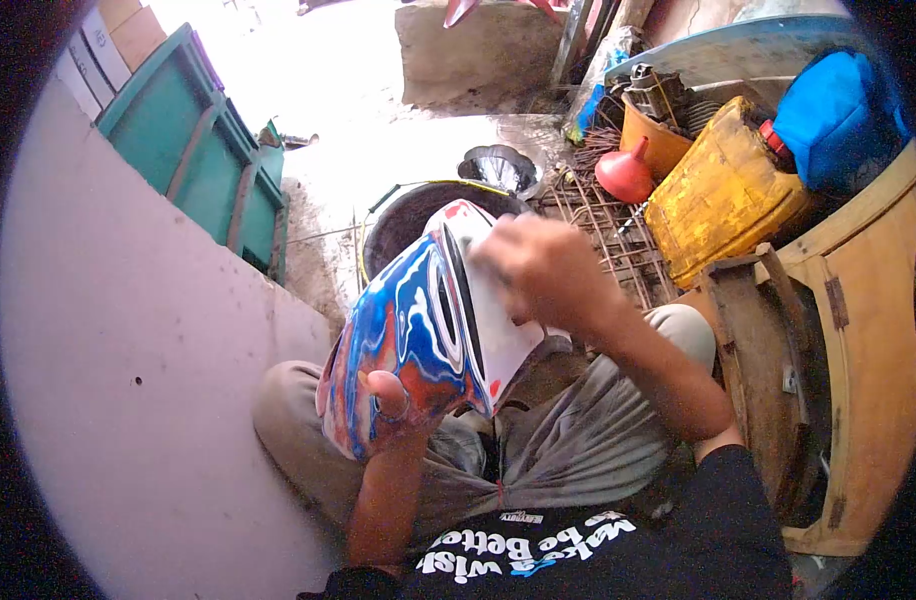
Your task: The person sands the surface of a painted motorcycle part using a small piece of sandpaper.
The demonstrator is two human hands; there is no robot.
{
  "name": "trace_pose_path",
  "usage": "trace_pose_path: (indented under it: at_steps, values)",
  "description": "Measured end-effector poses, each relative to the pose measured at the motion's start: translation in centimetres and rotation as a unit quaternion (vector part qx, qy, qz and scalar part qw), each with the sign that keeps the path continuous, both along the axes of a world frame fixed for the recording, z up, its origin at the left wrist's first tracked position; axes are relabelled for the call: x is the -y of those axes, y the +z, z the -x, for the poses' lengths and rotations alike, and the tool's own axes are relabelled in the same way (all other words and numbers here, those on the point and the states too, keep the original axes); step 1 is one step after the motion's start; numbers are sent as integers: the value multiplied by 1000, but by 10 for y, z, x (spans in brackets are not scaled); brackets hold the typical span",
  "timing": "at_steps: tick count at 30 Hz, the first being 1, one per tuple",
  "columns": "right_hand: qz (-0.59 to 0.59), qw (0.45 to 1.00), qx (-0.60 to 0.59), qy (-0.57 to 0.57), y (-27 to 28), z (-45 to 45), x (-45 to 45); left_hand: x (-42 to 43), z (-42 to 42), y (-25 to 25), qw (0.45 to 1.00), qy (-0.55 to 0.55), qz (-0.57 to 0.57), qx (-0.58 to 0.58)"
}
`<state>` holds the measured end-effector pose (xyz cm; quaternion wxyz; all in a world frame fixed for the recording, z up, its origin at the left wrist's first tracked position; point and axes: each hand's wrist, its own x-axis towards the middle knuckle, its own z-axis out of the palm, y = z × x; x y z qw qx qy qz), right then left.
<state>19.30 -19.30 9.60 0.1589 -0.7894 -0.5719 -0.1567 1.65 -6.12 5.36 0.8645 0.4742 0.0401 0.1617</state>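
Note:
A curved, shell-like panel (393, 325), resembling a motorcycle body part, is tilted above my lap. Its left face has swirls of blue, white and worn red, and the right face is mostly white with red spots. My left hand (396, 412) grips the lower part, thumb on the patterned face and the other fingers mostly hidden. Against the white face, my right hand (543, 268) is closed with curled fingers, smeared by motion. Whatever lies between those fingers and the surface I cannot make out.
Behind the panel stands a dark bucket (386, 232) beside a black scalloped bowl (498, 170). To the right are a red funnel (626, 175), a yellow jerrycan (728, 195) and a wooden frame (873, 390). A pale wall (148, 400) borders my left.

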Motion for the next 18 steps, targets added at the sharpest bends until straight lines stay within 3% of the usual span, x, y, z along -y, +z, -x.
trace_pose_path:
  at_steps: [3, 6, 8, 10, 12, 14, 18]
  values:
    - [-142, 970, 0, 198, 5, 48, -10, -3, 0, -12, 999, -19, 25, 28]
    - [-96, 992, 23, 81, -2, 11, -12, 1, 3, -13, 999, -9, 33, 16]
    - [-74, 997, -29, -19, -9, -17, -9, 4, 3, -12, 999, -4, 32, 14]
    - [-58, 997, -17, 41, 0, 1, -5, 6, 2, -11, 1000, 2, 27, 12]
    - [-102, 975, -77, 181, 11, 42, -8, 7, 2, -12, 999, 12, 28, 10]
    - [-153, 958, -77, 231, 7, 47, -13, 7, 3, -9, 999, 24, 26, 1]
    - [-65, 997, -17, -32, -1, -12, -15, 6, 6, -1, 1000, 11, -1, -10]
